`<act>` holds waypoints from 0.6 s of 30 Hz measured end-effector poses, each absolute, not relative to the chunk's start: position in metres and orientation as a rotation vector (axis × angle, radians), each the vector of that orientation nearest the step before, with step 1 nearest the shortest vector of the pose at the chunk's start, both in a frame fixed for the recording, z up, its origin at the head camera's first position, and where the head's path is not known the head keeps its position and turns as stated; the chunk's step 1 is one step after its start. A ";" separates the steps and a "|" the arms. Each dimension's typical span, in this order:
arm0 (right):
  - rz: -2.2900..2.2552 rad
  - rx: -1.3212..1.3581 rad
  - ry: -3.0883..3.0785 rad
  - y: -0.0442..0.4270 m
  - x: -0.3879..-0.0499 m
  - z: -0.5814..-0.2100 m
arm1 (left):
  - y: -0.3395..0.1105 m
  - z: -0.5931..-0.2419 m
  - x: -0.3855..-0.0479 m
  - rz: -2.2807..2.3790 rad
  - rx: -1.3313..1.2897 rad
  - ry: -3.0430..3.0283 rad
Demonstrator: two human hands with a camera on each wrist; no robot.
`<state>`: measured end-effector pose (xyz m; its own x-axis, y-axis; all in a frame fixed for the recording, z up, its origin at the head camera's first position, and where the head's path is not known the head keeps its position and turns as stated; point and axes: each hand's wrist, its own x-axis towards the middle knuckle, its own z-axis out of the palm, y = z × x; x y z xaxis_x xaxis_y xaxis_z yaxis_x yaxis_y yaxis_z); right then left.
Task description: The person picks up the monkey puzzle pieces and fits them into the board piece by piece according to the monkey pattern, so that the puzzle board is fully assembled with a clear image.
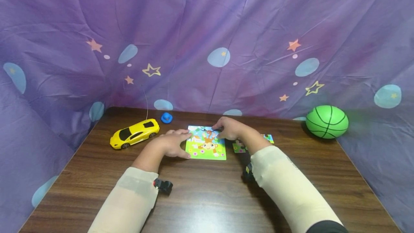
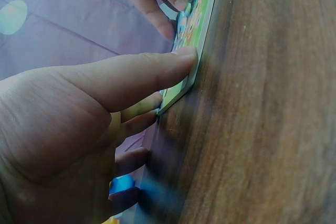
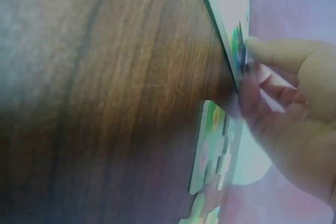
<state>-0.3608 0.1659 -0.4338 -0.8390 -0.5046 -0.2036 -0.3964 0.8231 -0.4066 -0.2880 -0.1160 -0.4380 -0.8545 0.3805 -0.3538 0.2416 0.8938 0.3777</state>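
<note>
The puzzle (image 1: pixel 207 150) lies on the surface (image 1: pixel 200 197); left hand (image 1: pixel 173 144) touches its left edge, fingers loosely extended; right hand (image 1: pixel 231 128) pinches a piece (image 3: pixel 242 51); likely light, stiff, best held by edges.

The puzzle (image 1: pixel 207 152) lies between car (image 1: pixel 136 133) and ball (image 1: pixel 327 122).

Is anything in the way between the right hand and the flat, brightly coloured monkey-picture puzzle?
Nothing visible is. The right hand is at the upper right corner of the puzzle. The left hand touches its left side, clear of that corner, and the loose, flat, multicoloured pieces lie apart, off its right side.
</note>
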 end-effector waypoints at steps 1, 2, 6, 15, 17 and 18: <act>-0.506 -0.693 2.704 0.167 -0.361 -0.435 | -0.116 -0.438 -0.288 0.451 0.455 2.632; -0.506 -0.703 2.704 0.167 -0.361 -0.436 | -0.116 -0.439 -0.288 0.451 0.454 2.631; -0.496 -0.741 2.712 0.171 -0.362 -0.439 | -0.116 -0.440 -0.288 0.446 0.462 2.633; -0.511 -0.725 2.713 0.172 -0.362 -0.440 | -0.116 -0.438 -0.288 0.442 0.470 2.637; -0.516 -0.716 2.718 0.172 -0.361 -0.440 | -0.116 -0.438 -0.288 0.445 0.467 2.637; -0.523 -0.706 2.719 0.172 -0.361 -0.440 | -0.117 -0.438 -0.288 0.447 0.464 2.637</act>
